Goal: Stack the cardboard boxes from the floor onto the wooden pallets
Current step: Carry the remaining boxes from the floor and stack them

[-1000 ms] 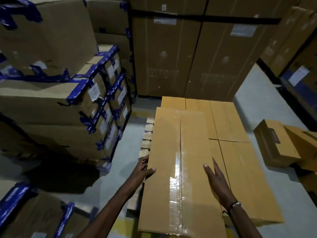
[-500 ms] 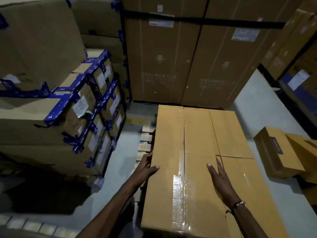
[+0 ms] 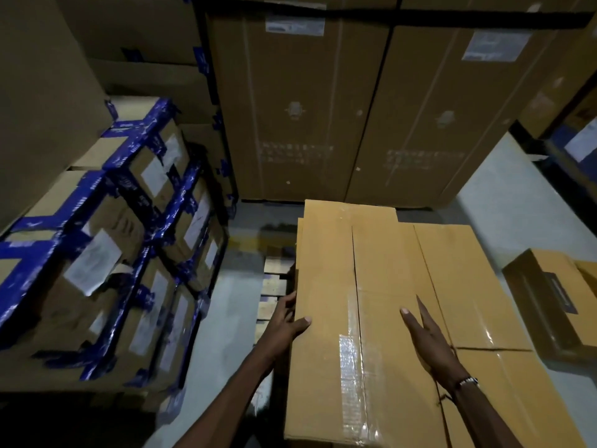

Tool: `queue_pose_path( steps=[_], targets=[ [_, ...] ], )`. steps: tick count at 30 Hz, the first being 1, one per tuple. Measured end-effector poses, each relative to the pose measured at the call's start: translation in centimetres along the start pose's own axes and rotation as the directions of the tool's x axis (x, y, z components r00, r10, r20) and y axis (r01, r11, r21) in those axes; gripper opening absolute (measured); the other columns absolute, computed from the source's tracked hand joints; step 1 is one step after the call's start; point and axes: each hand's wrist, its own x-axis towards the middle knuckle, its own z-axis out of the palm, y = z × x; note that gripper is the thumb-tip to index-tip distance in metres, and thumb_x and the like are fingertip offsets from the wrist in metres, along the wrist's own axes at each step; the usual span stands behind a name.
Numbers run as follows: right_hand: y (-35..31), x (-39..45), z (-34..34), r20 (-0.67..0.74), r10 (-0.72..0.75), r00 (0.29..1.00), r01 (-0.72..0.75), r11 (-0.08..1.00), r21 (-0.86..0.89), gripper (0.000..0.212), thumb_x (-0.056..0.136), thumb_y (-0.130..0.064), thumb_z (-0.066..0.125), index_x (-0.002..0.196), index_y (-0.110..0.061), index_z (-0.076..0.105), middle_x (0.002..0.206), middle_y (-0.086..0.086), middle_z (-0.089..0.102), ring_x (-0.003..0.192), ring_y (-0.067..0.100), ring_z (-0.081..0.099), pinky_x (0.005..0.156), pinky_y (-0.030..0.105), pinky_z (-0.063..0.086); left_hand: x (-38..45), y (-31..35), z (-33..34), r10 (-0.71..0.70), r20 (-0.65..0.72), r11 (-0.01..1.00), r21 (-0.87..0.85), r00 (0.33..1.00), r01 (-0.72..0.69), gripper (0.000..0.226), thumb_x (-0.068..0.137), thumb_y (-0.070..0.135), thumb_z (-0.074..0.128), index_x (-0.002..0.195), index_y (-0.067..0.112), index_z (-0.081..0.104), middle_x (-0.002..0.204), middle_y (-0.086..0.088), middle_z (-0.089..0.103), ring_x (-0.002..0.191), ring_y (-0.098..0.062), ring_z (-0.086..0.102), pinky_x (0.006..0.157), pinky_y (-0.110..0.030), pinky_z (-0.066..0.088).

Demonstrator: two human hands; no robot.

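matt cardboard box w/ glossy clear tape, rough wood pallet, glossy blue tape on side boxes.

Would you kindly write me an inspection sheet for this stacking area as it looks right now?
Surface: wooden pallet, slats showing left of the stack; pale concrete floor.
Job's things: long cardboard box on top of a flat layer of boxes; clear tape along its seam.
Clutter: loose box on the floor at right.
Hands: left hand grips the long box's left edge, thumb on top; right hand lies flat on top, fingers straight.
Cables: nothing seen.
Surroundings: blue-taped boxes stacked at left; tall strapped cartons behind.
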Motion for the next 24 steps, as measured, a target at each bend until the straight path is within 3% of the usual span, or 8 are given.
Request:
queue_pose_path(
  steps=[4, 8, 11, 16, 19, 24],
  targets=[
    [0.2, 7.8, 1.2, 0.003, -0.013, 1.0, 0.013, 1.0, -0.018, 0.074, 0.1, -0.052, 0.053, 0.163, -0.041, 0.015, 0.171, -0.009, 0.017, 0.156, 0.017, 0.019, 0.121, 0.042, 0.021, 7.2, -0.2, -0.9, -0.01, -0.018, 1.0, -0.016, 1.0, 0.01, 0.058, 0.098, 0.01, 0.068, 0.147, 0.027, 0.041, 0.138, 0.011, 0.055, 0.122, 0.002, 0.055, 0.083, -0.016, 0.055],
    [0.7, 15.0, 2.3, 0.008, -0.009, 1.0, 0.009, 0.999, -0.03, 0.074, 0.1, -0.054, 0.052, 0.163, -0.042, 0.016, 0.171, -0.01, 0.016, 0.156, 0.017, 0.018, 0.12, 0.042, 0.021, 13.8, -1.1, -2.0, -0.022, -0.016, 0.999, -0.027, 1.0, 0.021, 0.062, 0.097, 0.015, 0.07, 0.149, 0.031, 0.04, 0.143, 0.008, 0.054, 0.129, -0.005, 0.053, 0.096, -0.024, 0.054],
    [1.5, 19.7, 2.9, 0.009, 0.0, 1.0, 0.0, 0.999, -0.047, 0.075, 0.099, -0.057, 0.052, 0.163, -0.043, 0.015, 0.171, -0.009, 0.015, 0.156, 0.019, 0.018, 0.12, 0.044, 0.021, 18.1, -1.7, -2.5, -0.033, -0.023, 0.999, -0.028, 0.999, 0.032, 0.064, 0.097, 0.015, 0.07, 0.151, 0.029, 0.038, 0.145, 0.005, 0.055, 0.127, -0.004, 0.055, 0.091, -0.022, 0.055],
    [2.8, 25.6, 3.3, 0.029, -0.006, 1.0, 0.008, 0.997, -0.081, 0.091, 0.086, -0.08, 0.055, 0.161, -0.047, 0.016, 0.171, -0.011, 0.018, 0.156, 0.018, 0.019, 0.124, 0.05, 0.021, 23.3, -3.0, -3.0, -0.037, -0.016, 0.999, -0.013, 0.999, 0.037, 0.065, 0.098, 0.013, 0.068, 0.153, 0.025, 0.035, 0.145, 0.002, 0.053, 0.122, -0.003, 0.056, 0.08, -0.014, 0.054],
    [3.9, 27.7, 3.7, 0.038, -0.003, 0.999, 0.006, 0.996, -0.087, 0.08, 0.095, -0.068, 0.053, 0.162, -0.046, 0.015, 0.171, -0.01, 0.016, 0.157, 0.019, 0.018, 0.124, 0.049, 0.02, 25.2, -4.0, -3.0, -0.045, -0.025, 0.999, -0.01, 0.999, 0.045, 0.063, 0.099, 0.011, 0.066, 0.152, 0.023, 0.036, 0.146, -0.001, 0.054, 0.121, -0.006, 0.058, 0.079, -0.015, 0.056],
    [4.2, 29.0, 4.1, -0.001, -0.001, 1.0, 0.001, 0.996, -0.092, 0.071, 0.102, -0.055, 0.05, 0.163, -0.041, 0.016, 0.171, -0.007, 0.019, 0.155, 0.018, 0.02, 0.118, 0.04, 0.022, 26.8, -5.3, -3.1, -0.045, -0.03, 0.999, -0.008, 0.999, 0.045, 0.066, 0.098, 0.015, 0.068, 0.154, 0.027, 0.035, 0.149, 0.004, 0.051, 0.128, -0.006, 0.055, 0.093, -0.023, 0.054]
  ],
)
